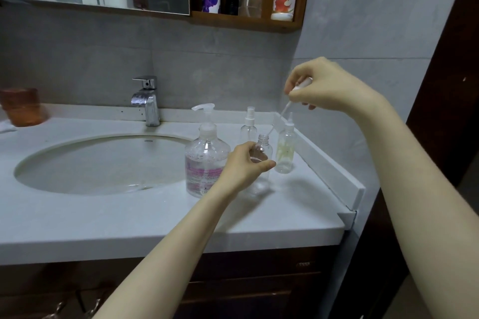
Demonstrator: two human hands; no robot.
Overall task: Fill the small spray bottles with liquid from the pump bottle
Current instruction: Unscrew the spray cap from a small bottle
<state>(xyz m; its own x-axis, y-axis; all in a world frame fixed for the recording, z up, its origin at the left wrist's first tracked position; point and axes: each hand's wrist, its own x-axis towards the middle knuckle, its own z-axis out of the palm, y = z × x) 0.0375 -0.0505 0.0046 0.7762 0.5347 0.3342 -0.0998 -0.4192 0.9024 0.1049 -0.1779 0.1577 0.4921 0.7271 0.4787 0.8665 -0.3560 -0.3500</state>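
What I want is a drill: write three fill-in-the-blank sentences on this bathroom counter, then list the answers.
1. The left hand grips the uncapped small bottle just ____ of the pump bottle.
2. The right hand pinches the spray head, held ____ than the left hand.
3. The cup left of the faucet is ____.
Missing: right; higher; orange.

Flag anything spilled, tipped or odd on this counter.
Nothing spilled or tipped. The left hand grips an uncapped small bottle; the right hand holds a spray head aloft. Only oddity: yellowish contents in the rightmost nozzle bottle.
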